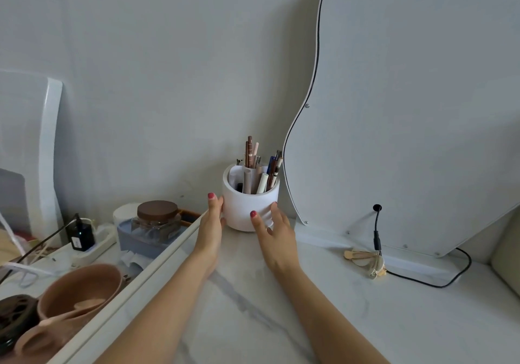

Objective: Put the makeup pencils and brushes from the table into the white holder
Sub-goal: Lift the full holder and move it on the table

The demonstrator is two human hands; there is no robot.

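The white holder (242, 209) stands upright on the marble table (351, 313) near the back wall. Several makeup pencils and brushes (260, 166) stick up out of it. My left hand (211, 223) presses flat against the holder's left side. On the holder's front right, my right hand (274, 234) touches it with spread fingers. Both hands are cupped around the holder. I see no loose pencils or brushes on the table.
A curved mirror back panel (408, 110) stands right of the holder, with a black cable (377, 228) plugged in. Hair clips (365, 259) lie at its foot. Left of the table edge sit a brown-lidded jar (157, 220), a pink bowl (81, 290) and a power strip (90, 242).
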